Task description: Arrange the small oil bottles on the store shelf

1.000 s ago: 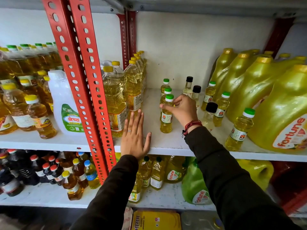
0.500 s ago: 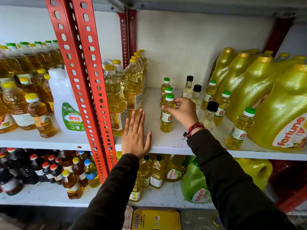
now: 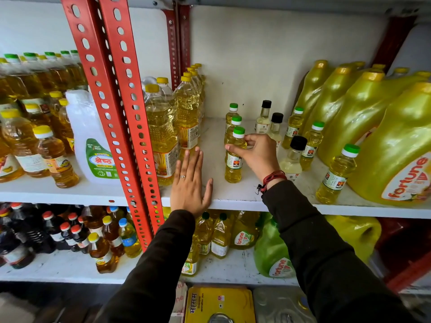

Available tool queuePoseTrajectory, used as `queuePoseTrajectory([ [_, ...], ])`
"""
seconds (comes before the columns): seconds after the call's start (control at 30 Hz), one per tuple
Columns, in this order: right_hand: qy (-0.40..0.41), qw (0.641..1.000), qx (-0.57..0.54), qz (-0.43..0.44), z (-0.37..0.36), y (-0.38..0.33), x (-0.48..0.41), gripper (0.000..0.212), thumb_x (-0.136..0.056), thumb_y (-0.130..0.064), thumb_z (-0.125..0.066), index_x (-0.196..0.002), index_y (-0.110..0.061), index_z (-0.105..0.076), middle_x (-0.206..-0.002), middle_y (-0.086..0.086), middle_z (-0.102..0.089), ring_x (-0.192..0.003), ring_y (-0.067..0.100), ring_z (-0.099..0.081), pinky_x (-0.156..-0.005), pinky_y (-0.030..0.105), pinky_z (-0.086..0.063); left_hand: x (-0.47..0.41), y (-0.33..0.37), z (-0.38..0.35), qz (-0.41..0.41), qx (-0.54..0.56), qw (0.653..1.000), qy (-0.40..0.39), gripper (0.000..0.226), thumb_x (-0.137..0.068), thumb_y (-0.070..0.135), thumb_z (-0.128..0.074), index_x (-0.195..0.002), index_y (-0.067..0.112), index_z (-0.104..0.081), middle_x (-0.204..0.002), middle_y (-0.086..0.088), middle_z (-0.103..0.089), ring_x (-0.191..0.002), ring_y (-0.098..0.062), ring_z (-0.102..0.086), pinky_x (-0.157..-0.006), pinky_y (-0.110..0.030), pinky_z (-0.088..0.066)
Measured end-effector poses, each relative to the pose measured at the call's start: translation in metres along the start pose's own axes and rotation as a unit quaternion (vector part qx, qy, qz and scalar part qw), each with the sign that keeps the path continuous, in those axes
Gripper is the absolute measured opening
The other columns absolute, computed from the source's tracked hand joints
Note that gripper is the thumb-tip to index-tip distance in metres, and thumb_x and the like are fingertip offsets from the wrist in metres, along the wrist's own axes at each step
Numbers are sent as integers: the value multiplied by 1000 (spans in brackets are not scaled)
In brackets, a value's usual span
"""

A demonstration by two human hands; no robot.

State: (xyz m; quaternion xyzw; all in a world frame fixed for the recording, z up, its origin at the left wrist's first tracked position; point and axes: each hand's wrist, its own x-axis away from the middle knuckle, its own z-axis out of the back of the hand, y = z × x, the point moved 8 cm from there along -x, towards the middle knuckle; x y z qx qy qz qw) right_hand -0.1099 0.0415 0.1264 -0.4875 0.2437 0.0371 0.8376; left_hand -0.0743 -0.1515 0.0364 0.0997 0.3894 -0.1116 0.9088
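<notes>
Small green-capped oil bottles stand on the white shelf (image 3: 233, 199). Three form a row running back from the front bottle (image 3: 234, 169). My right hand (image 3: 257, 155) grips that front bottle around its shoulder, thumb on its left side. My left hand (image 3: 190, 183) lies flat and open on the shelf edge, left of the row. Three more green-capped bottles stand to the right, the nearest (image 3: 334, 174) by the shelf front, others (image 3: 311, 145) behind. Three black-capped clear bottles (image 3: 292, 157) stand between the two groups, partly hidden by my right hand.
Tall yellow-capped oil bottles (image 3: 161, 134) stand left of the open patch, next to red perforated uprights (image 3: 121, 101). Big yellow Fortune jugs (image 3: 396, 148) fill the right side. A white jug (image 3: 93, 141) and more bottles sit in the left bay. The lower shelf holds several bottles.
My right hand has shifted slightly on the front bottle, fingers spreading over its shoulder. The bottle stays in place. My left hand has not moved.
</notes>
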Motion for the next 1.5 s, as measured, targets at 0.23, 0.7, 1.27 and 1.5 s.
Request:
queuePoseTrajectory([
  [0.23, 9, 1000, 12, 19, 13, -9, 27, 39, -65, -43, -89, -95, -21, -77, -70, -28, -61, -67, -25, -57, -56, -5, -38, 0, 0, -1, 1, -1, 1000, 1, 78, -102, 46, -34, -166, 6, -16, -175, -12, -12, -162, -24, 2, -130, -38, 11],
  [0.7, 39, 997, 51, 41, 31, -22, 56, 48, -62, -54, -86, -96, -22, -78, -88, -7, -77, -85, 6, -70, -78, 31, -59, 1, 2, 3, 1, 6, 1000, 3, 77, -102, 46, -32, -166, 5, -18, -175, -12, -14, -162, -25, -1, -131, -40, 6],
  [1.27, 76, 995, 61, 26, 29, -21, 61, 54, -58, -60, -85, -93, -21, -72, -90, -8, -72, -83, 4, -67, -66, 16, -52, 1, 2, 0, -6, -7, 1000, -4, 77, -102, 47, -32, -166, 6, -17, -175, -12, -13, -162, -25, -1, -131, -39, 8],
  [1.5, 89, 993, 67, 38, 33, -27, 68, 64, -60, -74, -76, -100, -25, -71, -99, -7, -74, -90, 4, -68, -75, 27, -60, -1, 1, 4, 1, 21, 1000, -1, 76, -102, 47, -32, -166, 8, -18, -175, -11, -12, -162, -24, 0, -130, -38, 10],
])
